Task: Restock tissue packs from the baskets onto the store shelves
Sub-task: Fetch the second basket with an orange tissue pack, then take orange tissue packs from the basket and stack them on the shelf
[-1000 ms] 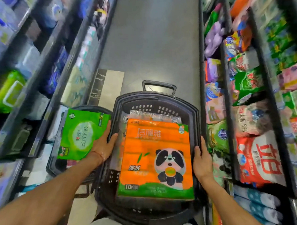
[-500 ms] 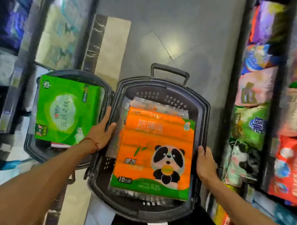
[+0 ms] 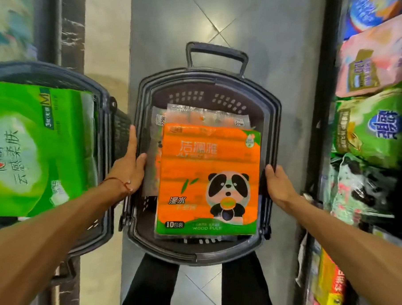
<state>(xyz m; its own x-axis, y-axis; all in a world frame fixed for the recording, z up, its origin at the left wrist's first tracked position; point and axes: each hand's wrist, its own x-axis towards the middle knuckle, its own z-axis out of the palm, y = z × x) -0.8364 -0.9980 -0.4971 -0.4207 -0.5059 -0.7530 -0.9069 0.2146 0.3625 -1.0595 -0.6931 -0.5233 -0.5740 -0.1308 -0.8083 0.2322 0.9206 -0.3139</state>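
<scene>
The orange pack (image 3: pixel 208 175), printed with a panda, lies flat on top of the load in the middle basket (image 3: pixel 275 132). The basket stands on the aisle floor (image 3: pixel 280 52), nearer the floor's right edge, where the shelves (image 3: pixel 321 111) rise. The pack is not yet held. The left hand (image 3: pixel 128 170) is set on the basket's left rim. Its grip is closed on the rim, thumb inside and fingers outside, with the forefinger laid straight along it. The right hand (image 3: pixel 279 185) is placed on the right rim. Its grip appears clamped there, thumb on top, though the fingers are hidden past the rim.

The pack is judged light for its bulk, soft and squashy. It is wrapped in slick film that may slide under a flat palm. It is best taken at its two long sides and pressed between both hands, or pinched by the film at one edge. A hard squeeze would dent it, but little harm would be done.

Under it more packs in clear wrap (image 3: pixel 204 115) are stacked, with white labels showing at their far ends; their number cannot be told. A second basket (image 3: pixel 105 116) stands at the floor's left edge, just beside the first. A large green pack (image 3: pixel 34 149) lies across its top. The shelves at the right are crowded with bagged goods (image 3: pixel 371 127).
</scene>
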